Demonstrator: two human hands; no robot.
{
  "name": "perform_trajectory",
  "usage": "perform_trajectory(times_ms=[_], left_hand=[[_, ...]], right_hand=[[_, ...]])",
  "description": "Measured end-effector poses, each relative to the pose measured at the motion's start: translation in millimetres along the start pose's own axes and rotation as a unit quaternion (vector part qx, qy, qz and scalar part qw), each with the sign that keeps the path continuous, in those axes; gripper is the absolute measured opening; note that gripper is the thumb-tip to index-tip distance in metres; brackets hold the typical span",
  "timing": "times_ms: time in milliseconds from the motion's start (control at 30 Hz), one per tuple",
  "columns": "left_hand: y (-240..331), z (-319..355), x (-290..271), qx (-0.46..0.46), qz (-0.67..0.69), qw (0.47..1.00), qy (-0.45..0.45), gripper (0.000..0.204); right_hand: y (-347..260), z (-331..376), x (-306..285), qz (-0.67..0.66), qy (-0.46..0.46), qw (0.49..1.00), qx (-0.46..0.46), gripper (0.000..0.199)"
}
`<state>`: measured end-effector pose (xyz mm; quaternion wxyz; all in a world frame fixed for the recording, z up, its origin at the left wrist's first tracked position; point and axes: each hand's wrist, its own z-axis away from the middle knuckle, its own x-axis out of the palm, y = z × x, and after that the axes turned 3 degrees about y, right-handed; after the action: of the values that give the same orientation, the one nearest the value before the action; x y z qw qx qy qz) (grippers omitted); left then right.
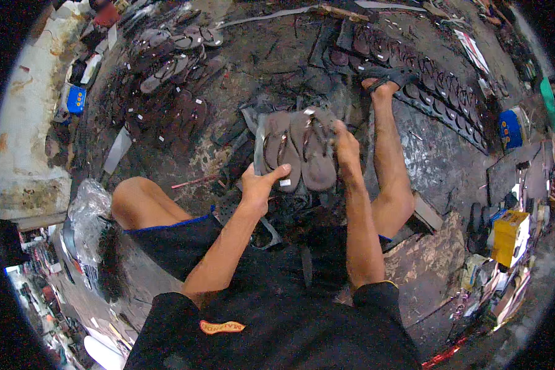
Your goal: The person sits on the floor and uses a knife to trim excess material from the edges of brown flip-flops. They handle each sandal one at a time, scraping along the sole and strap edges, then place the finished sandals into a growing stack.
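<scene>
A pair of brown-grey thong sandals (317,169) is held up between my hands, soles side by side, with a small white label near one end of each. My left hand (260,188) grips the near left side, thumb lying on top by a label and fingers underneath. On the far right side, my right hand (346,148) closes round the edge; its fingers are partly hidden. A pale, shiny edge runs along the left of the pair, maybe clear plastic; I cannot tell. Dark scraps (296,206) lie below the sandals, between my legs.
Loose sandals (166,71) are heaped at the far left. Rows of dark sandals (438,98) stretch along the far right, past my sandalled foot (388,80). A crumpled clear plastic bag (89,206) sits by my left knee; a yellow box (510,237) stands at right.
</scene>
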<state>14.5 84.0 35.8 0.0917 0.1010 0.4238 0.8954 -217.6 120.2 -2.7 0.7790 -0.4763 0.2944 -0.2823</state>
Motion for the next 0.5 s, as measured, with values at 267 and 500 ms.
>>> perform_trajectory(times_ms=[267,500], left_hand=[[10,23,-22,-0.172,0.06,0.982,0.041,0.051],[26,19,-30,-0.213,0.053,0.973,0.073,0.046]], right_hand=[[-15,198,-75,0.121,-0.096,0.988,-0.002,0.033],[-13,250,-57,0.315,-0.168,0.933,0.034,0.029]])
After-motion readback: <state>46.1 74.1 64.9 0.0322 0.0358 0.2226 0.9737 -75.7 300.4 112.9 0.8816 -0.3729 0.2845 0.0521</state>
